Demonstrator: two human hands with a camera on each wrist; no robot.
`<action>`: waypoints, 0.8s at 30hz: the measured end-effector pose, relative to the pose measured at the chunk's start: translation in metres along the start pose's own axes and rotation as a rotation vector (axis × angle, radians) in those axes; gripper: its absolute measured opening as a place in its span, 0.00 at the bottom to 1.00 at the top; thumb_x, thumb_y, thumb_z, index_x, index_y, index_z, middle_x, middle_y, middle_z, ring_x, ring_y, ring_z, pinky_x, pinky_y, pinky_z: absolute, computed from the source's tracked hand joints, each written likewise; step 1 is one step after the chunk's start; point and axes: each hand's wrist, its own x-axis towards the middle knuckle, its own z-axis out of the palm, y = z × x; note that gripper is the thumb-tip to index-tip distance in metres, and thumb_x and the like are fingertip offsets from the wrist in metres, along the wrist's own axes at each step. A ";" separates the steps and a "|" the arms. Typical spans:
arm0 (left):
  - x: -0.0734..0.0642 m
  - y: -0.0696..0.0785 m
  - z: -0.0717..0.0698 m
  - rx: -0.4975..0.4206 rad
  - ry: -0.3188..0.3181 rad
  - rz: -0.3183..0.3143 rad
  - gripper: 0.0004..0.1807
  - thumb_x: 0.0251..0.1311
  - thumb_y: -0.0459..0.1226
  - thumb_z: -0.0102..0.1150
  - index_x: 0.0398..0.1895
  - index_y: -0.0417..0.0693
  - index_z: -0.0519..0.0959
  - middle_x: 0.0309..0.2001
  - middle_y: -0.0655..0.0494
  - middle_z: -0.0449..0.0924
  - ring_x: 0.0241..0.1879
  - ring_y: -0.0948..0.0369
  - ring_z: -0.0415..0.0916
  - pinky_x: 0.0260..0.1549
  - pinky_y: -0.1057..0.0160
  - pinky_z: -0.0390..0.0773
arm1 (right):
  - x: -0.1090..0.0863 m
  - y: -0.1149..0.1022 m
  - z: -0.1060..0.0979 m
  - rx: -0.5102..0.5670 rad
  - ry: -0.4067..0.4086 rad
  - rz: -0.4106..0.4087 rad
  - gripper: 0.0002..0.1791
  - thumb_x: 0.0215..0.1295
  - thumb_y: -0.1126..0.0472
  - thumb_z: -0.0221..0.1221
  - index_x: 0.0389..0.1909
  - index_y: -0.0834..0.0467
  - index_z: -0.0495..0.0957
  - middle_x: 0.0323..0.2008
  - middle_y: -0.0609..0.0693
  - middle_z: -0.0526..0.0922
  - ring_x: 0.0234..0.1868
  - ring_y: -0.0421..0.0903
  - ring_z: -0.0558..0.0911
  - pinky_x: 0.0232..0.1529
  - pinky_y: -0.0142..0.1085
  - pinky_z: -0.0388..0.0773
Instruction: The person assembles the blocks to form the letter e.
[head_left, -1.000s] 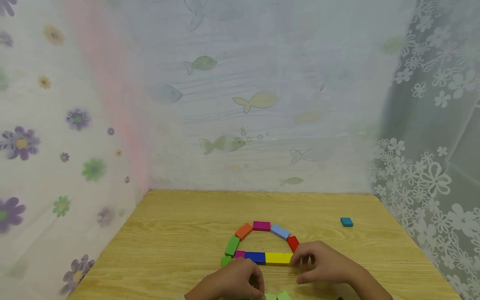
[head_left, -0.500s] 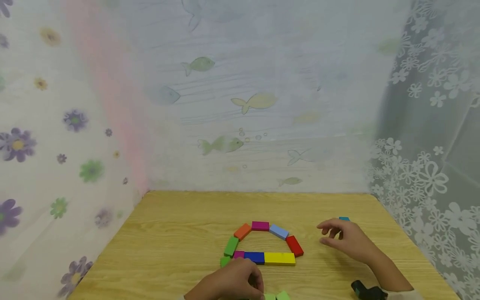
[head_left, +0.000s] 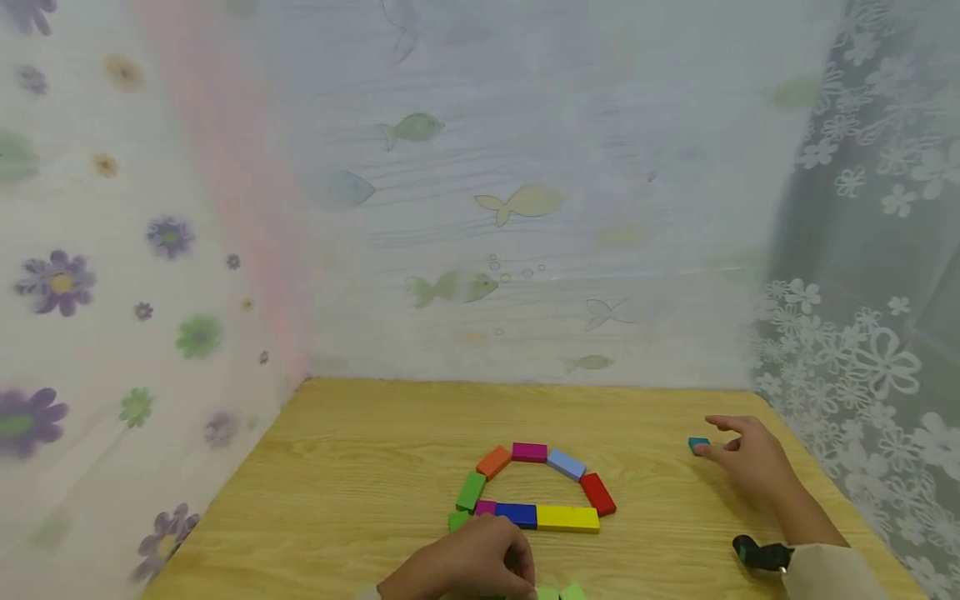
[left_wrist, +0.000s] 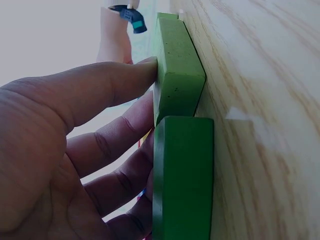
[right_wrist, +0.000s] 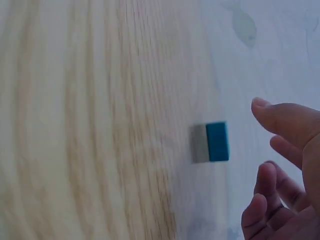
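Note:
My right hand (head_left: 757, 462) reaches over the far right of the table, thumb and fingers apart around a small teal block (head_left: 698, 442). In the right wrist view the teal block (right_wrist: 217, 141) lies in front of the fingertips, with a gap between. Low in the head view my left hand (head_left: 463, 560) stays bent over the near blocks. Its thumb touches the top edge of a light green block (left_wrist: 182, 55) in the left wrist view. A darker green block (left_wrist: 187, 175) abuts that one, and hides the other fingertips.
An arch of blocks lies mid-table: green (head_left: 471, 492), orange (head_left: 494, 462), magenta (head_left: 529, 452), light blue (head_left: 566, 465) and red (head_left: 598, 494). Under it runs a row with a blue block (head_left: 517, 516) and a yellow block (head_left: 567, 518). Printed curtains enclose the wooden table (head_left: 360, 433).
My right hand has moved from the yellow and red blocks, right and away across the table, to the teal block. The left hand stays in place.

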 end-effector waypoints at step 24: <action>0.002 -0.004 0.000 -0.001 0.004 0.022 0.07 0.60 0.39 0.74 0.26 0.55 0.86 0.27 0.66 0.83 0.27 0.69 0.75 0.31 0.70 0.75 | 0.013 0.020 -0.003 -0.028 -0.144 0.083 0.35 0.70 0.48 0.66 0.67 0.68 0.74 0.60 0.72 0.79 0.61 0.76 0.74 0.52 0.66 0.75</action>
